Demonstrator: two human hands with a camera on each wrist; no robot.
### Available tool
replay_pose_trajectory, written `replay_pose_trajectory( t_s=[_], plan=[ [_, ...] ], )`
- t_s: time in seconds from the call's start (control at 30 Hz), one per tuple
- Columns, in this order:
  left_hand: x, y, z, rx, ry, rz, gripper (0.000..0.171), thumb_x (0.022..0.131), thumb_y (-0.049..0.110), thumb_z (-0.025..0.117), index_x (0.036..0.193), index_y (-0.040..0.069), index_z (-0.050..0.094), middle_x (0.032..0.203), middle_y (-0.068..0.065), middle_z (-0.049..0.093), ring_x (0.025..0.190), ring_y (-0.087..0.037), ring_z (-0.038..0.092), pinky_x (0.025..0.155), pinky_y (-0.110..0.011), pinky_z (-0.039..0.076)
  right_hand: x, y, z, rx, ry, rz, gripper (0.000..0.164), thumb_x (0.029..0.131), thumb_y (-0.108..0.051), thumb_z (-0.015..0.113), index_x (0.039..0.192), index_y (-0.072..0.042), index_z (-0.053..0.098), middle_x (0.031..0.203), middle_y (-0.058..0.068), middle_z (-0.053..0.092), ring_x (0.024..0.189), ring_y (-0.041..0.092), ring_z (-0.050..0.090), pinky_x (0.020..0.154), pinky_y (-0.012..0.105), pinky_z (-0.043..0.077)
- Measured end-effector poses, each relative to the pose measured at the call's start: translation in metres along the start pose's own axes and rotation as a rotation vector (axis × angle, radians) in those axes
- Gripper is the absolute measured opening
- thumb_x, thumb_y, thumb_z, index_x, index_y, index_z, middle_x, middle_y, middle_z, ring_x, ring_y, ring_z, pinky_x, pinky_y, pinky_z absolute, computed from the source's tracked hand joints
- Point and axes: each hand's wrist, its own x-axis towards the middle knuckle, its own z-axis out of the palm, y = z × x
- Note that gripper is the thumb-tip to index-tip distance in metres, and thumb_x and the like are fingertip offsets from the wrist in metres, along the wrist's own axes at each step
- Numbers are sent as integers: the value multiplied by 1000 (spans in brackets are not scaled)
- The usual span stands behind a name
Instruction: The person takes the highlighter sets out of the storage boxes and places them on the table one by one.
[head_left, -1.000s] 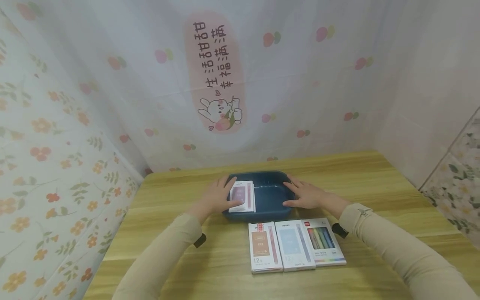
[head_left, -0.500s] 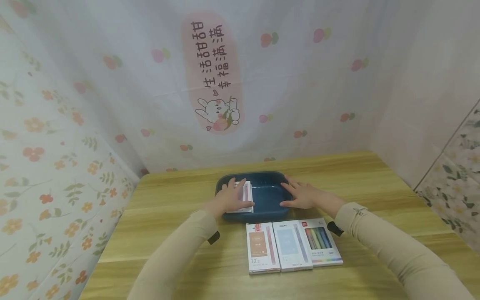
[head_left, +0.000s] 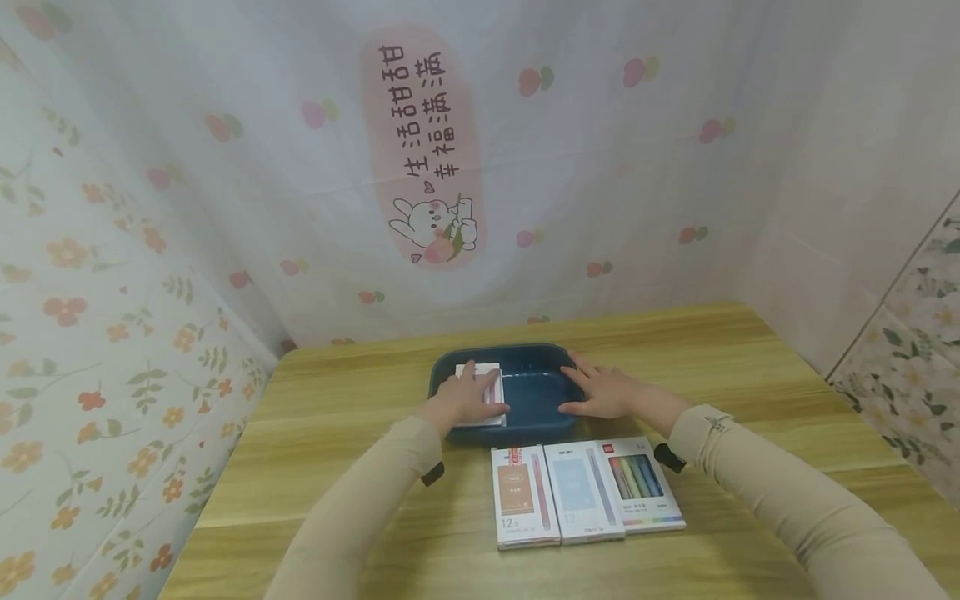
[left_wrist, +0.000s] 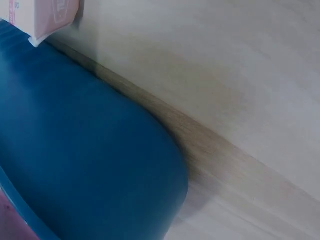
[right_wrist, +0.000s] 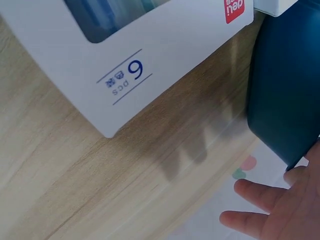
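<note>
A dark blue plastic basin (head_left: 542, 408) stands near the back of the table. Inside it, at the left end, lies a white flat box (head_left: 497, 394), partly covered by my left hand (head_left: 463, 400), whose fingers spread over it. My right hand (head_left: 607, 393) rests at the basin's right end, fingers spread at the rim; straight fingers (right_wrist: 257, 195) show in the right wrist view. In front of the basin lie three white boxes side by side: one with an orange-brown panel (head_left: 527, 497), one with a pale blue panel (head_left: 585, 493), and one with a window onto coloured sticks (head_left: 640, 483).
The wood-grain table (head_left: 360, 375) carries everything. A white printed curtain (head_left: 570, 167) hangs along its back edge, and flowered cloth (head_left: 112, 358) hangs on the left. In the left wrist view a box corner (left_wrist: 55, 15) shows beside the basin wall (left_wrist: 110, 155).
My left hand has moved right, from the basin's left rim to over the box inside. The right hand stays at the right end. The view has shifted slightly.
</note>
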Motion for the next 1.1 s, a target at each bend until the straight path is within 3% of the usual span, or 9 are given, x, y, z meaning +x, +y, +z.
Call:
replay_pose_trajectory(
  t_s=[0.27,0.7,0.73,0.93,0.97,1.1],
  plan=[
    [2,1,-4,-37,-17,-3,72,82,56,56,144,29,30,149,-21,19,126,-48,32,100,-56,31,0,0,-1,-10,-13,-2,86,85,-64,43,144,-4,24,151,23,6,124,52,32,98,64,26],
    [8,3,-2,-30,46,-22,66,79,46,62,139,29,40,143,-22,29,117,-46,43,94,-52,38,2,2,2,-4,-1,-8,86,85,-63,44,143,-2,26,151,24,7,121,49,39,97,59,33],
    [14,-2,5,-28,74,1,67,79,51,61,139,31,40,142,-23,29,114,-48,45,92,-52,39,2,2,2,-5,-2,-7,86,85,-63,44,143,-2,26,151,24,7,121,49,40,96,59,33],
    [9,4,0,-15,85,-23,68,78,51,61,139,31,39,141,-24,30,112,-47,46,90,-49,41,2,0,2,7,-3,7,84,86,-61,45,143,-3,26,151,23,7,120,48,41,95,58,34],
    [2,11,-8,-19,59,-54,67,78,45,63,139,28,40,142,-23,30,114,-46,45,92,-49,40,1,-1,1,15,-4,10,83,86,-60,46,143,-3,26,151,23,7,121,48,41,95,58,34],
    [1,12,-7,-23,70,-60,66,79,43,63,139,28,41,142,-22,30,116,-47,43,94,-50,38,-1,-3,0,34,-4,13,81,87,-56,48,143,-2,26,151,23,6,122,47,40,95,58,36]
  ],
)
